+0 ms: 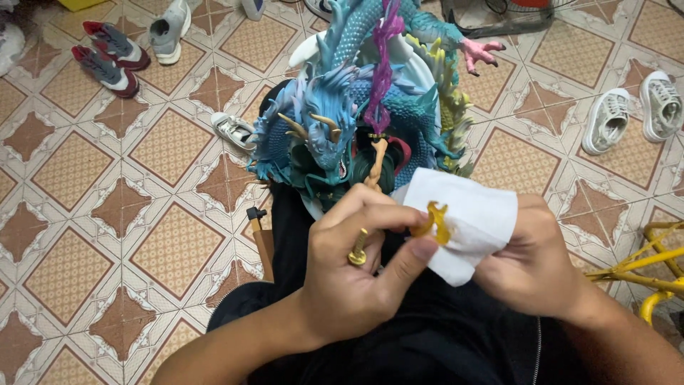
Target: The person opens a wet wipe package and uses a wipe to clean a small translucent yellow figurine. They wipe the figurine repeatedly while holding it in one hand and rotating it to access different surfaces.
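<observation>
A large blue dragon figurine (356, 107) with purple and yellow-green parts and a pink claw stands on the tiled floor in front of my knees. My left hand (360, 267) pinches a small golden curved piece (433, 222) between thumb and fingers; a golden knobbed end (358, 254) of the same or a joined part shows under my fingers. My right hand (534, 264) holds a white tissue (470, 214) against the golden piece. A tan, arm-like part (375, 162) of the figurine rises just above my left hand.
Several shoes lie around: red-grey ones (107, 60) and a grey one (169, 30) at top left, a small white one (231, 130) beside the figurine, white ones (634, 110) at right. A yellow metal frame (652, 267) sits at right. A fan base (499, 18) stands behind.
</observation>
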